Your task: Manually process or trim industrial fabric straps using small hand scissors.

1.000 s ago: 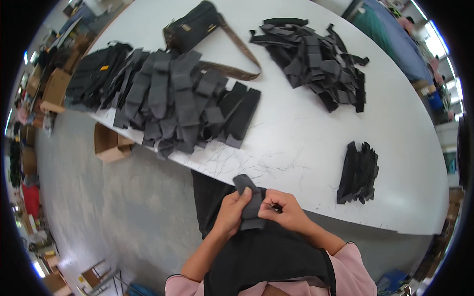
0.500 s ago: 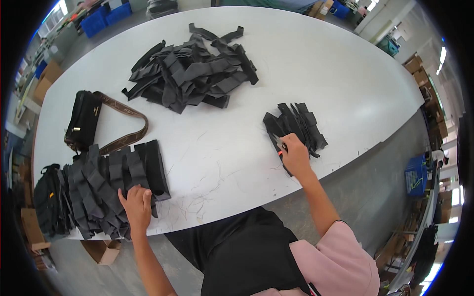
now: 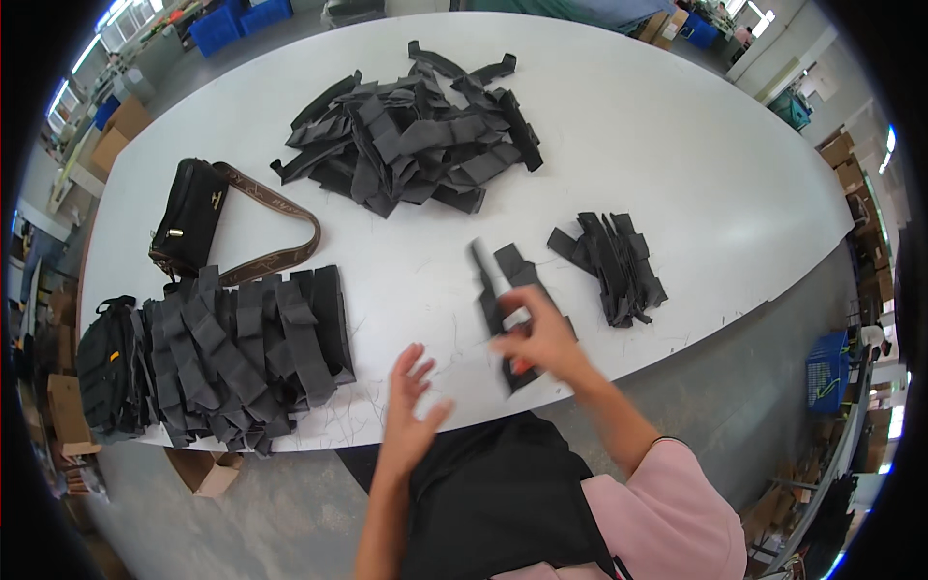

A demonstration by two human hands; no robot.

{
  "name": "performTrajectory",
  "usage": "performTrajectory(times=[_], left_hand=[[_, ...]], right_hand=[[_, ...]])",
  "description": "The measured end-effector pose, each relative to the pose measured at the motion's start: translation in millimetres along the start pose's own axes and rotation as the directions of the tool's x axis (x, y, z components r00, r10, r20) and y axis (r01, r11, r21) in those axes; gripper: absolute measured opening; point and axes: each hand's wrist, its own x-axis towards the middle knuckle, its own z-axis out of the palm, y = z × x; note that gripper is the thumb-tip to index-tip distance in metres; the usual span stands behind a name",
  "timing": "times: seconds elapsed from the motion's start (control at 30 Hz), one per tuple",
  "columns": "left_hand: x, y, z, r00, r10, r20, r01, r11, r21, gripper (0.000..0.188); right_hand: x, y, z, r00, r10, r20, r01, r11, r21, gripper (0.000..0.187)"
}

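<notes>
My right hand (image 3: 539,336) is closed around a pair of scissors (image 3: 495,275) with a metal blade and some orange on the handle, blurred by motion. Under and beside that hand is a dark grey folded fabric strip (image 3: 515,261); whether the fingers also grip it, I cannot tell. My left hand (image 3: 410,411) is in the air near the table's front edge, fingers spread and holding nothing. To the right of my right hand lies a small bunch of dark strips (image 3: 619,266). Left of my left hand, many similar strips (image 3: 242,353) lie side by side in an overlapping row.
A large heap of dark strips (image 3: 406,135) lies at the back of the white table (image 3: 677,135). A black bag (image 3: 190,215) with a brown patterned strap and a black backpack (image 3: 108,358) are at the left. Loose threads litter the front. A cardboard box (image 3: 205,472) stands below.
My left hand has left the row of strips and moved right, opening. My right hand has moved left with the scissors, and one strip now lies apart from the small bunch.
</notes>
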Motion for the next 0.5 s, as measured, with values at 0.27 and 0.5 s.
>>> performTrajectory(times=[0.27, 0.5], left_hand=[[-20, 1, 17, 0.976, -0.216, 0.019, 0.199, 0.860, -0.469, 0.056], [-16, -9, 33, 0.933, -0.027, -0.358, 0.066, 0.993, 0.096, 0.042]], right_hand=[[-12, 10, 67, 0.944, 0.045, 0.327, -0.128, 0.963, 0.238, 0.047], [-11, 47, 95, 0.930, -0.367, 0.019, 0.366, 0.921, -0.136, 0.037]])
